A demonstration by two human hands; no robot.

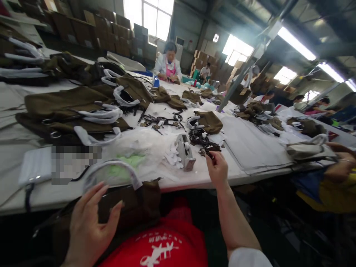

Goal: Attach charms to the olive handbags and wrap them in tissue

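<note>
The left hand (90,218) is spread, holding nothing, by a soft-looking bag (126,204); its handle (135,179) seems best to grab. The right hand (218,168) pinches a likely hard clip (204,152).

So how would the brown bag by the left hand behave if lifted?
The bag would probably flex and sag, since similar bags on the table lie slumped. Its wrapped handle seems stiffer, as it stands in an arch.

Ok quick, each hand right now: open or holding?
Left hand: open, near a brown fabric bag.
Right hand: at small dark metallic pieces; grip cannot be told.
</note>
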